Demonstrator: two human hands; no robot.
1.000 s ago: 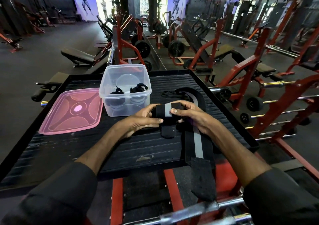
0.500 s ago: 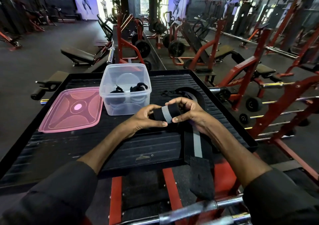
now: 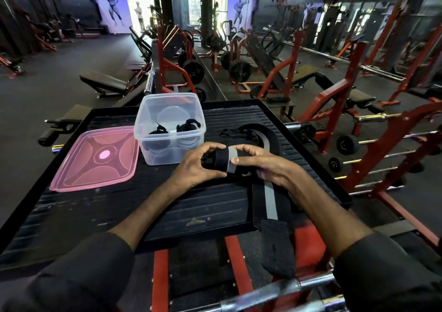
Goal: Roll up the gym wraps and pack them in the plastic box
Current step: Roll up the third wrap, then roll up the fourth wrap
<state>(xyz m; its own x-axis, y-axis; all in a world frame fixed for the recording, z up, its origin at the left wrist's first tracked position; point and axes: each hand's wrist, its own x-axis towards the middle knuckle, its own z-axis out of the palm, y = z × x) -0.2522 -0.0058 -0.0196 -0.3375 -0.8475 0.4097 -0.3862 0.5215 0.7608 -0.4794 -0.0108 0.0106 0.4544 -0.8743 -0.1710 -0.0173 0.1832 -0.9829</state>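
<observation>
two rolls [image 3: 159,133] are sitting in the box [image 3: 143,142] while the left grip [image 3: 201,166] and right grip [image 3: 258,163] are pinching a part-rolled wrap [image 3: 221,160] just above the counter [image 3: 191,204], another wrap [image 3: 265,136] lying unrolled behind.

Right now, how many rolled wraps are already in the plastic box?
2. The left rolled wrap sits in the left half of the plastic box; the right rolled wrap sits beside it. The cloudy walls may hide more beneath.
</observation>
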